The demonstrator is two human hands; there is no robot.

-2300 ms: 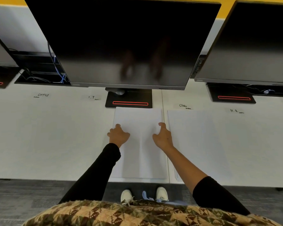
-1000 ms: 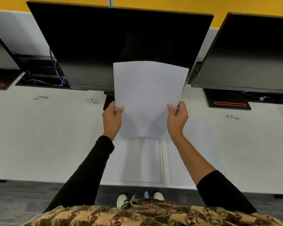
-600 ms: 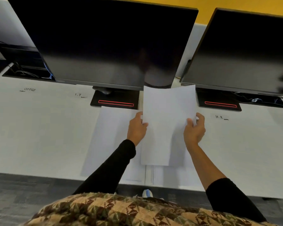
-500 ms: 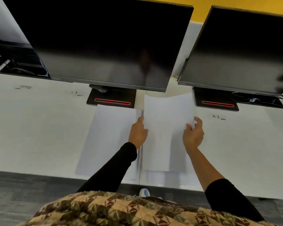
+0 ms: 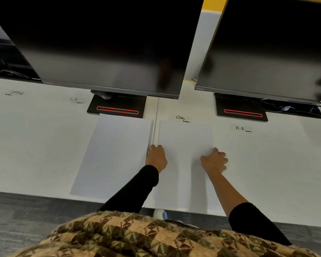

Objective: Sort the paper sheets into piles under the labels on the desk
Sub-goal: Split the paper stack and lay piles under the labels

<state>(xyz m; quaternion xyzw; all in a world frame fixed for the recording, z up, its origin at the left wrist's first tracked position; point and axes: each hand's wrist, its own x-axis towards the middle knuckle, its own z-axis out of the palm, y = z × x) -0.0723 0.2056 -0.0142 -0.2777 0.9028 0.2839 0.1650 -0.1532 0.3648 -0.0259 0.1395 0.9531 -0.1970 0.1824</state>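
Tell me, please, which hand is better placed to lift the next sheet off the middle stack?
Left, probably: the left hand rests beside the stack; the right hand lies farther, across the Clinic pile.

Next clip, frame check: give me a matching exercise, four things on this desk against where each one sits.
Things:
1 left hand
2 right hand
3 Clinic label
4 Office label

Places:
A far left of the desk
B right edge of the right-hand paper pile
C just beyond that pile's far edge
D left edge of that pile

Pairs: 1-D; 2-B; 3-C; 4-A
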